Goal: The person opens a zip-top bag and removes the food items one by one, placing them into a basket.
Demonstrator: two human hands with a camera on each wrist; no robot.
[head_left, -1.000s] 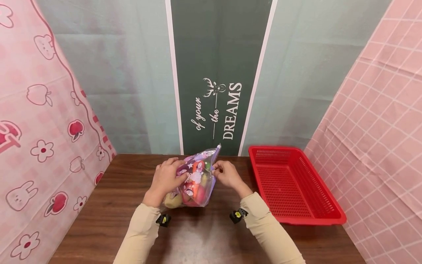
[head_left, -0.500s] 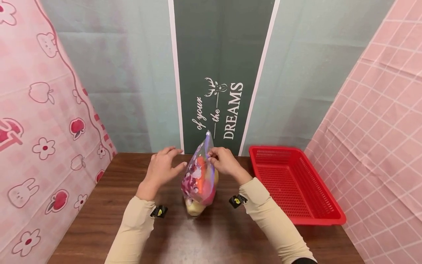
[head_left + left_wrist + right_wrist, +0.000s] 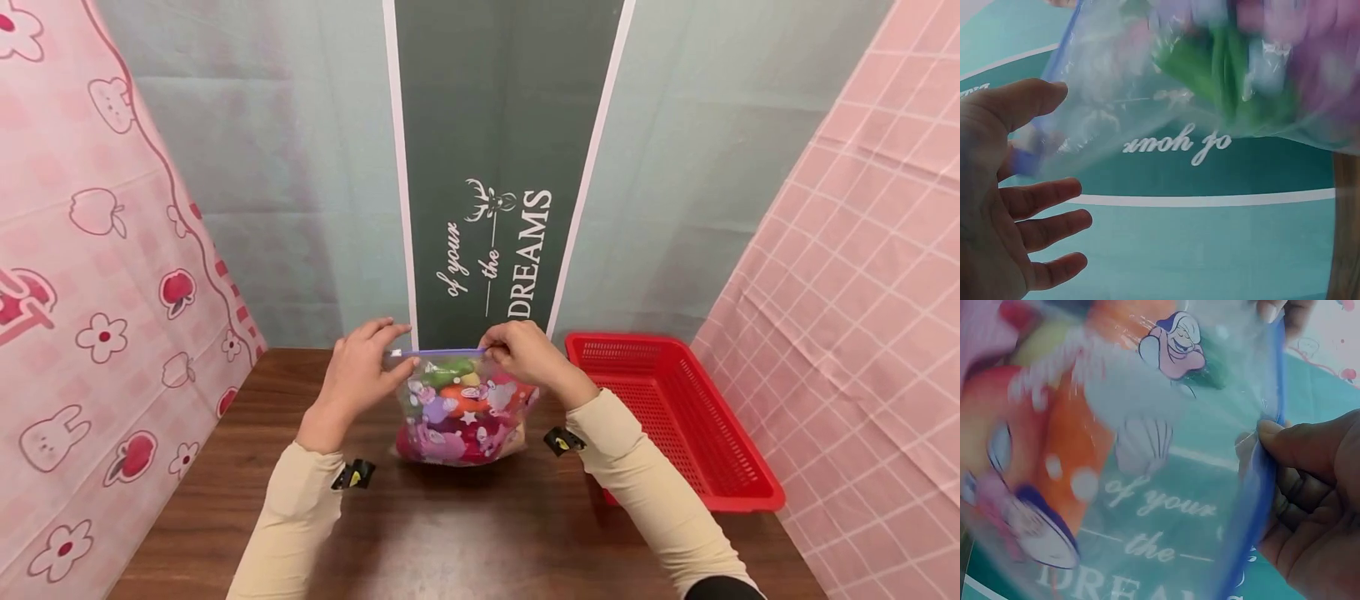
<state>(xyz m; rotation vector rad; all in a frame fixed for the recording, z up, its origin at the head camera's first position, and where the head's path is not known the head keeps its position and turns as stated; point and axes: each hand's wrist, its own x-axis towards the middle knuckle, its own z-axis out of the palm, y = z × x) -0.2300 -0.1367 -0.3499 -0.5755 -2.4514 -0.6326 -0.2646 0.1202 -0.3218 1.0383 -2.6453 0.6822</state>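
A clear zip bag with printed cartoon figures stands upright above the wooden table, its purple zip edge on top. Through the plastic show red, orange, green and purple items that look like toy fruit and vegetables. My right hand pinches the zip edge near its right end; in the right wrist view, thumb and forefinger hold that blue-looking strip. My left hand is at the bag's upper left corner with fingers spread. In the left wrist view, the corner lies between the left hand's thumb and fingers, without a visible pinch.
A red perforated plastic basket sits at the right of the table, partly behind the right forearm. A green printed cloth hangs at the back, with pink cloths on both sides.
The bag has turned from lying slanted under the left hand to standing with its printed face forward and zip edge level. The left hand let go, then came back to the upper left corner.
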